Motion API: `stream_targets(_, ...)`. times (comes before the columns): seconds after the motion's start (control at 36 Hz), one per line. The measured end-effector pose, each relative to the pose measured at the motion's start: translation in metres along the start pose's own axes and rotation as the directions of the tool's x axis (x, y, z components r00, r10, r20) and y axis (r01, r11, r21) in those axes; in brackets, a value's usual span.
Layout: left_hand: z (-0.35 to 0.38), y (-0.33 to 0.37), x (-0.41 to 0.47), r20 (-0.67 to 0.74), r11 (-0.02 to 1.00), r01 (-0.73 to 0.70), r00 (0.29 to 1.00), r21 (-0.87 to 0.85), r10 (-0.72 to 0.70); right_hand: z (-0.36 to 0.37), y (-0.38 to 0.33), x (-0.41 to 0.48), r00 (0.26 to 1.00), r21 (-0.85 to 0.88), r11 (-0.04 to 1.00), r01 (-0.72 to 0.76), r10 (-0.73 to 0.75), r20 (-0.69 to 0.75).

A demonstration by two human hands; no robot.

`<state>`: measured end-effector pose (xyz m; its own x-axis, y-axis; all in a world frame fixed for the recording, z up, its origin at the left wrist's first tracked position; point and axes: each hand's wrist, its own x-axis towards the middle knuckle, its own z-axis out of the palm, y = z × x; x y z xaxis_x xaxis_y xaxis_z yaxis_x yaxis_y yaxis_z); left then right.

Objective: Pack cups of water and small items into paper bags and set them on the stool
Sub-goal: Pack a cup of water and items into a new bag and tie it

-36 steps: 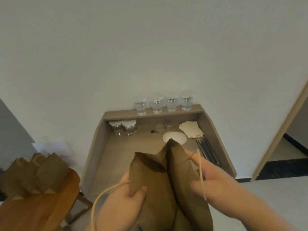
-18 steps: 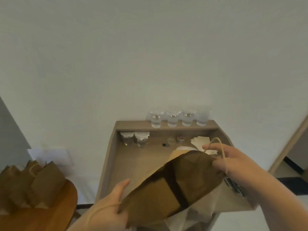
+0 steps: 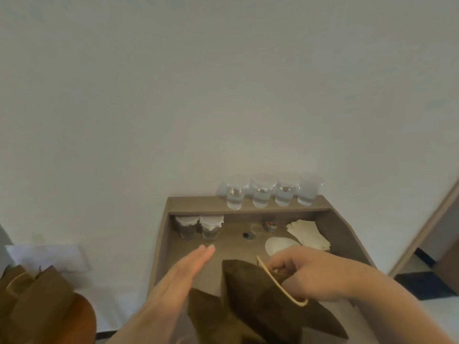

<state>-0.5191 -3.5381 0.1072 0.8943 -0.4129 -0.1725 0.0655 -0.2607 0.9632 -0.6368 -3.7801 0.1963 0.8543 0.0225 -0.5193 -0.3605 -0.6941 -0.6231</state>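
One paper bag (image 3: pixel 258 304) gripped by right hand (image 3: pixel 306 271), left hand (image 3: pixel 177 279) flat

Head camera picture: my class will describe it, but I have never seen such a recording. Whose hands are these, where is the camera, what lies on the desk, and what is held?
There is no machine here. A person wears one wide-angle camera on the head, looking forward and down, so both hands are the wearer's own. The right hand grips the top of a brown paper bag. The left hand is flat and open beside the bag and holds nothing. On the back ledge of the desk stand four cups of water. Lower down on the desk are two covered cups, a stack of napkins, a white round piece and small items too blurred to name. At lower left, more bags stand on a wooden stool.
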Motion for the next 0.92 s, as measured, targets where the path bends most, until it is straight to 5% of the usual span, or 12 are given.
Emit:
stream_targets(0.03, 0.000, 0.002, -0.009, 0.175, 0.973, -0.219, 0.963, 0.078, 0.203, -0.005, 0.003, 0.008, 1.000, -0.029, 1.000, 0.004, -0.004, -0.009)
stream_targets(0.08, -0.013, 0.005, -0.013, 0.373, 0.866, -0.456, 0.854, 0.204, 0.362, -0.013, 0.003, 0.022, 1.000, -0.088, 0.996, 0.014, -0.015, -0.007)
stream_targets(0.17, -0.009, 0.038, -0.004, 0.494, 0.819, -0.467, 0.826, 0.333, 0.270, -0.027, 0.006, 0.041, 0.995, -0.170, 0.982, 0.079, -0.067, 0.079)
stream_targets(0.25, -0.012, 0.052, 0.004, 0.450, 0.759, -0.378, 0.884, 0.530, 0.126, -0.043, 0.012, 0.061, 0.981, -0.222, 0.966, 0.131, -0.094, 0.169)
stream_targets(0.33, 0.005, 0.070, 0.001, 0.227, 0.754, -0.444, 0.896, 0.484, 0.382, -0.057, 0.023, 0.091, 0.970, -0.276, 0.942, 0.191, -0.137, 0.203)
stream_targets(0.42, 0.037, 0.082, 0.013, 0.297, 0.676, -0.458, 0.889, 0.577, 0.349, -0.068, 0.036, 0.123, 0.957, -0.290, 0.930, 0.224, -0.154, 0.244)
stream_targets(0.53, 0.066, 0.070, 0.042, 0.353, 0.449, -0.430, 0.902, 0.783, 0.249, -0.082, 0.042, 0.155, 0.926, -0.312, 0.903, 0.294, -0.188, 0.327)
stream_targets(0.72, 0.064, 0.037, 0.067, 0.192, 0.514, -0.215, 0.976, 0.830, 0.098, -0.092, 0.048, 0.207, 0.917, -0.226, 0.922, 0.313, -0.231, 0.325)
stream_targets(0.83, 0.066, 0.037, 0.089, 0.233, 0.515, -0.145, 0.966, 0.845, -0.111, -0.085, 0.048, 0.230, 0.925, -0.150, 0.951, 0.271, -0.215, 0.312)
stream_targets(0.92, 0.062, 0.034, 0.104, 0.267, 0.534, -0.191, 0.961, 0.823, -0.068, -0.087, 0.043, 0.233, 0.947, -0.122, 0.956, 0.268, -0.238, 0.216)
